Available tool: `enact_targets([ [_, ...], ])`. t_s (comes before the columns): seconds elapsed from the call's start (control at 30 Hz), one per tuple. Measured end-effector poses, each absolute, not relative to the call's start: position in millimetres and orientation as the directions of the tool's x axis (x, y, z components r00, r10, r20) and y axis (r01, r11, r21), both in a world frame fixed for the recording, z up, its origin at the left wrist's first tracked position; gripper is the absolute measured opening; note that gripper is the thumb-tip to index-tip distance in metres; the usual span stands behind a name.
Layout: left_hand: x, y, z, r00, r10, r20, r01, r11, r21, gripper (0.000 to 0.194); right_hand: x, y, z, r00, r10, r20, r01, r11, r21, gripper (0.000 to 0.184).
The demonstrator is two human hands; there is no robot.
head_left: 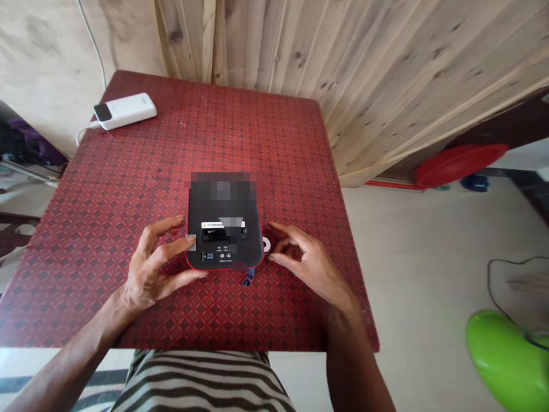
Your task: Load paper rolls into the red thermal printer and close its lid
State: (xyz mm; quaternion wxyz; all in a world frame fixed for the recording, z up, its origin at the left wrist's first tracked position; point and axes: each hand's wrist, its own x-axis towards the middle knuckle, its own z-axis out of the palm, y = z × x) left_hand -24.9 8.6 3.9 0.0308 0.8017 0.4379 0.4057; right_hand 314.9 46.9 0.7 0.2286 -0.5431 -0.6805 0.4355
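Observation:
A black rectangular device with a red rim lies on the red patterned tabletop, with a warning label and a dark slot on its top. Parts of its surface are blurred. My left hand rests at its left edge, fingers apart, with the fingertips and thumb touching or nearly touching it. My right hand hovers just off its right side, fingers apart and curled. Beside those fingers is a small white ring. A blue strap sticks out from under the device's near edge.
A white power bank with a cable lies at the table's far left corner. Wood panelling rises behind the table. A red plastic tub and a green object sit on the floor at right.

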Motion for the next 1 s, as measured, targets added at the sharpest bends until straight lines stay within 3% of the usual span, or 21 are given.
enact_targets([
  [0.2, -22.0, 10.9, 6.8, 0.257, 0.779, 0.571, 0.621, -0.586, 0.520, 0.048, 329.6, 65.1, 9.1, -0.215, 0.964, -0.154, 0.539, -0.014, -0.842, 0.046],
  [0.4, -23.2, 12.5, 8.6, 0.259, 0.798, 0.544, 0.603, -0.574, 0.554, 0.045, 332.1, 76.7, 16.4, -0.214, 0.973, -0.088, 0.549, 0.046, -0.835, 0.042],
  [0.67, -19.1, 8.6, 0.4, 0.239, 0.748, 0.619, 0.634, -0.603, 0.484, 0.053, 300.8, 74.0, 56.1, -0.313, 0.912, 0.264, 0.613, 0.406, -0.677, 0.014],
  [0.77, -17.4, 5.4, -0.4, 0.245, 0.738, 0.628, 0.664, -0.600, 0.446, 0.056, 267.9, 77.9, 71.4, -0.458, 0.802, 0.383, 0.574, 0.596, -0.561, 0.017],
  [0.83, -17.1, 2.9, -1.1, 0.253, 0.741, 0.621, 0.683, -0.592, 0.428, 0.060, 241.1, 84.8, 78.9, -0.579, 0.744, 0.335, 0.598, 0.666, -0.446, 0.022],
  [1.0, -16.7, 0.5, -7.2, 0.282, 0.746, 0.603, 0.723, -0.578, 0.378, 0.076, 180.3, 105.6, 91.2, -0.664, 0.740, -0.108, 0.746, 0.649, -0.148, 0.027],
])
